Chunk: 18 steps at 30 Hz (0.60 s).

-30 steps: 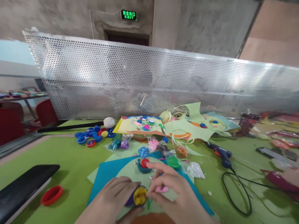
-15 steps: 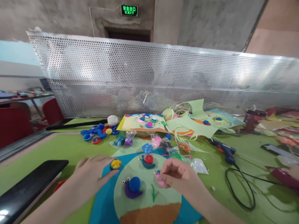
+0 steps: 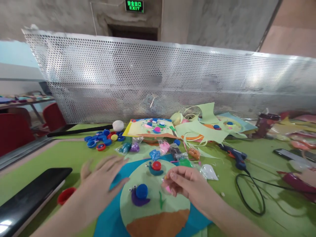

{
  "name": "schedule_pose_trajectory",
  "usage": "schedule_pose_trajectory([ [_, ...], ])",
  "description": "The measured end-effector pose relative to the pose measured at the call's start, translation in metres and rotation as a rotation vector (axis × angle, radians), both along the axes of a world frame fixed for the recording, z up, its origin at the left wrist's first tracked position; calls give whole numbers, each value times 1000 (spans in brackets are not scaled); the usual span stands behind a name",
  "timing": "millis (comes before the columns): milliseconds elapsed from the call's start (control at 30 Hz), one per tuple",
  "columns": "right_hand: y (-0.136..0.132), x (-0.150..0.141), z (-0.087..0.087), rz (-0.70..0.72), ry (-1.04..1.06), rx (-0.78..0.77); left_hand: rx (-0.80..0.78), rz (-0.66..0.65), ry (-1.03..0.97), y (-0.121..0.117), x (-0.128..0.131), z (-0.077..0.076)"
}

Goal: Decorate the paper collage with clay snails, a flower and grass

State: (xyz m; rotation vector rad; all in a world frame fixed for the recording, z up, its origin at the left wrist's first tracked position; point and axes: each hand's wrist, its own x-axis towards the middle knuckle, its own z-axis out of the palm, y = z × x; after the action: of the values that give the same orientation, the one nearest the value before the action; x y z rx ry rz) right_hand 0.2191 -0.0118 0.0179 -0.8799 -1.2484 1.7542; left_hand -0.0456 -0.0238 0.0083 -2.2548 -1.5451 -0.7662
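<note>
My left hand (image 3: pixel 106 179) is over the left edge of the blue sheet (image 3: pixel 107 210), fingers spread, with nothing visible in it. My right hand (image 3: pixel 181 181) has its fingers curled together at the pink clay snail (image 3: pixel 168 189), hiding most of it. A speck of yellow clay (image 3: pixel 166 177) shows at those fingertips; the rest of what they grip is hidden. On the pale green disc (image 3: pixel 148 214) lie a purple snail (image 3: pixel 139 200) with a blue cap shell (image 3: pixel 142 191) and a teal snail (image 3: pixel 155 171) with a red cap shell (image 3: pixel 156 165). Green clay grass (image 3: pixel 161 200) stands below.
Bagged clay (image 3: pixel 155 154) and loose bottle caps (image 3: pixel 98 138) lie beyond the sheet. A red cap (image 3: pixel 66 196) and a black phone-like slab (image 3: pixel 32 197) are at left. A glue gun (image 3: pixel 235 156) with its cord lies right. Paper scraps (image 3: pixel 202 130) and another picture (image 3: pixel 153 128) sit behind.
The cap filled with yellow clay no longer shows in my left hand, whose fingers have spread. My right hand has stayed by the pink snail, with yellow now at its fingertips.
</note>
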Motion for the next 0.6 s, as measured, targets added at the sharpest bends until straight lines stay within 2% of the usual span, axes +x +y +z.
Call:
schedule_pose_trajectory([
  [67, 0, -1, 0, 4, 8, -2, -14, -66, 80, -8, 21, 7],
  [200, 0, -4, -1, 29, -47, 10, 120, -215, 133, -24, 47, 13],
  [400, -3, -12, -7, 117, -62, -54, 183, -347, 87, -36, 58, 8],
  [500, -5, -14, -9, 170, -58, -81, 213, -352, 63, -36, 60, 8],
  [600, -5, -14, -9, 199, -80, -74, 280, -394, 124, -36, 59, 12],
])
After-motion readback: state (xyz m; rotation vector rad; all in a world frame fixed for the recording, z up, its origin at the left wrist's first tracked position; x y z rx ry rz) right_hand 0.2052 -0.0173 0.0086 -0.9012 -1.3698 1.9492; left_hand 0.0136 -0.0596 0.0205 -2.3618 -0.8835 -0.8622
